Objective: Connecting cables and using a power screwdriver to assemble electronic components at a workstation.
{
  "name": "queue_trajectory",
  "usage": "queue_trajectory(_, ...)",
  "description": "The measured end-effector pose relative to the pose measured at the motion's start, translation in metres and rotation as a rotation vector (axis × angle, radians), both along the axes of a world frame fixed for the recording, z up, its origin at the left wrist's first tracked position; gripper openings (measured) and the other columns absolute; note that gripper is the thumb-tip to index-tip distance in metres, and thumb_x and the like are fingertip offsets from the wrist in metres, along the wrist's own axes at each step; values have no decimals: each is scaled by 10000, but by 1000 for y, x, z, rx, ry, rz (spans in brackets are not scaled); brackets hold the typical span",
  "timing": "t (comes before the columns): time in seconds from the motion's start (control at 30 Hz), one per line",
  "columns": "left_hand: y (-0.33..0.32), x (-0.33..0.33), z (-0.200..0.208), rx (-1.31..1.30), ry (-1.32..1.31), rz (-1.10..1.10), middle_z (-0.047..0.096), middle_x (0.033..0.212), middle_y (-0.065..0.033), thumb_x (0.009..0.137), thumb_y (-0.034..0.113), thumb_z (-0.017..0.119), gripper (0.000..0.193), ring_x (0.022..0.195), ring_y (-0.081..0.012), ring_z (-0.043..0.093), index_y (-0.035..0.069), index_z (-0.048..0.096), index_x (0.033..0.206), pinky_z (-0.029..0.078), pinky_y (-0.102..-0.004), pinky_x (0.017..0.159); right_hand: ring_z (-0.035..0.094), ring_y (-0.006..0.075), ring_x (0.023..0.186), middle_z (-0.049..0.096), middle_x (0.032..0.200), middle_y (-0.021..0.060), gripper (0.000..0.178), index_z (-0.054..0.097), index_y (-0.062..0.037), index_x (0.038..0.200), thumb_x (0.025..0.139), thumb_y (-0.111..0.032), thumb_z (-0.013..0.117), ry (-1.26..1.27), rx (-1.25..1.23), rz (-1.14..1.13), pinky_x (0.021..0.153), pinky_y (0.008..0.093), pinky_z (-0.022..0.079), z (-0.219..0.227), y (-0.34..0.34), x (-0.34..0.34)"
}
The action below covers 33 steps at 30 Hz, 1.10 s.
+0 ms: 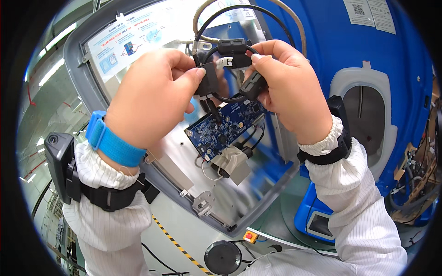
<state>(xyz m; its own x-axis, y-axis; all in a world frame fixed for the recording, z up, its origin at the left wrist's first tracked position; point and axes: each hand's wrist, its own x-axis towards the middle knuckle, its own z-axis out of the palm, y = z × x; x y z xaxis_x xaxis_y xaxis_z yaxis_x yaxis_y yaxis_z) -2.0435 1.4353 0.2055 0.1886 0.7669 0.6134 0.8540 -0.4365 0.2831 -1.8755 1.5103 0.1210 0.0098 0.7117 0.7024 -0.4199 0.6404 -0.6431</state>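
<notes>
Bright even indoor light, glare on the metal panel [239, 202], sharp centre, fisheye bending, black vignette corners

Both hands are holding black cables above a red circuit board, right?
Not quite: the circuit board is blue, not red. The head view shows the left hand and right hand holding the black cables above it.

Two hands [152, 96] – one circuit board [225, 126] (blue) – one cable [230, 48].
</notes>
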Motion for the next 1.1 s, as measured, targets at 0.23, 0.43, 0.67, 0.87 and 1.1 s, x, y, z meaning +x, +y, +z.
queue_trajectory(0.23,-47,-18,-30,267,-131,-95,681,938,-87,973,128,558,322,683,-82,593,-48,577,1242,441,-188,587,489,93,456,629,801,70,173,534,-19,1084,952,-130,544,138,-210,240,338,199,278,-7,-1,0)
queue_trajectory(0.43,-103,-92,-171,651,-442,-138,608,1088,-140,954,221,548,504,845,-173,583,-50,450,1367,464,-278,653,512,127,456,619,806,77,204,528,-9,1113,959,-143,528,117,-194,227,350,243,323,-4,-8,-5)
queue_trajectory(0.67,-75,-83,-348,-247,-775,-237,475,1357,-137,838,73,701,798,1212,-243,536,6,251,1493,456,-404,1008,529,64,475,598,763,37,179,565,-8,1073,1003,-172,546,-116,-107,39,387,208,401,-21,-13,-11)
queue_trajectory(0.87,-68,-95,-390,-290,-827,-164,556,1228,-112,841,-74,638,654,1136,-209,585,16,322,1407,480,-353,973,566,111,653,561,786,37,158,591,-32,1013,900,-109,669,-173,222,-426,539,269,462,-39,-19,-3)
queue_trajectory(1.1,-67,-84,-391,-261,-839,-84,604,1016,-84,852,-68,631,350,900,-160,637,-4,500,1170,532,-296,792,569,266,964,630,968,31,344,650,-88,985,668,-61,781,-511,924,-1102,861,377,410,-42,-54,-13)
